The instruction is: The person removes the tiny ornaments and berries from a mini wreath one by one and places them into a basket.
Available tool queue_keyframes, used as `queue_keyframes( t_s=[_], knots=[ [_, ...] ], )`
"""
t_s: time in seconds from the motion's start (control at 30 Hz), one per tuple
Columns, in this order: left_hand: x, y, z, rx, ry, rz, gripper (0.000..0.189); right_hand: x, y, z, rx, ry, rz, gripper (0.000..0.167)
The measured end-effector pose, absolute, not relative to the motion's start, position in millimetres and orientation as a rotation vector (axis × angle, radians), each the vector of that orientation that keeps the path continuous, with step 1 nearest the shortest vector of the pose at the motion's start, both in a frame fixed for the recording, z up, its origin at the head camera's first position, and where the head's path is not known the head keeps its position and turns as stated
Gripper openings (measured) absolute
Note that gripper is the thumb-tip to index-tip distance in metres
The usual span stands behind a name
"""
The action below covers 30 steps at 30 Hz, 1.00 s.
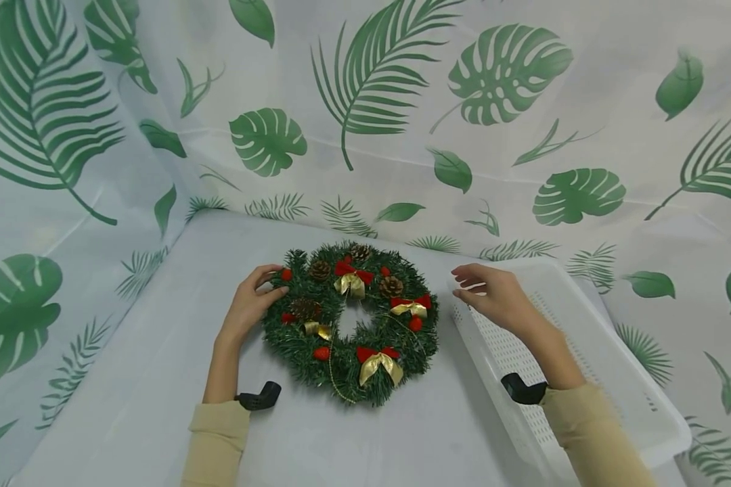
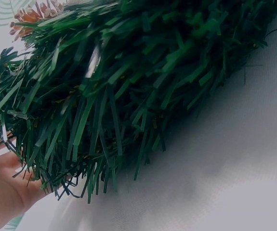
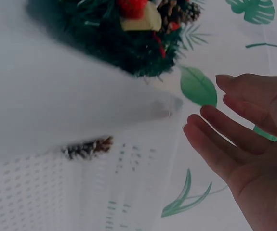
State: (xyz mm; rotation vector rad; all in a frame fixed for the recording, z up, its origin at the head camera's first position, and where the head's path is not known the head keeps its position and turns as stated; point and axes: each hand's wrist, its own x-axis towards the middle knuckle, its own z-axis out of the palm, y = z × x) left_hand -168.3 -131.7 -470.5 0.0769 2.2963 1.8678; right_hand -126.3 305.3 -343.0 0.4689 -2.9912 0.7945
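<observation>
A green Christmas wreath (image 1: 292,358) lies on the white table, trimmed with red-and-gold bows, pinecones and red berries. At its upper left edge my left hand (image 1: 250,301) grips the greenery between thumb and fingers. In the left wrist view the wreath (image 2: 109,96) hides most of the fingers, and only part of the left hand (image 2: 3,187) shows. To the right of the wreath, apart from it, my right hand (image 1: 496,292) hovers over the basket's left rim with loosely bent fingers. The right wrist view shows nothing in the right hand (image 3: 258,149).
A white perforated plastic basket (image 1: 621,379) stands on the right side of the table, under my right forearm. In the right wrist view a pinecone (image 3: 87,147) appears within the basket. Leaf-printed sheeting (image 1: 396,169) rises behind and at the left of the table.
</observation>
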Motion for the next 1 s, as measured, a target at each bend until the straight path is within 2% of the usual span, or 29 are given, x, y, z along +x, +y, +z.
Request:
queue_keyframes(
  t_s=[0.6,1.0],
  knots=[
    [-167.3,-130.2,-472.5,0.071,2.332,1.823,0.059,-147.6,259.2,-366.5,0.550,-3.011,0.965,0.038],
    [-168.7,-131.0,-472.0,0.080,2.335,1.833,0.058,-159.1,240.4,-387.5,0.605,-3.023,0.976,0.034]
  ],
)
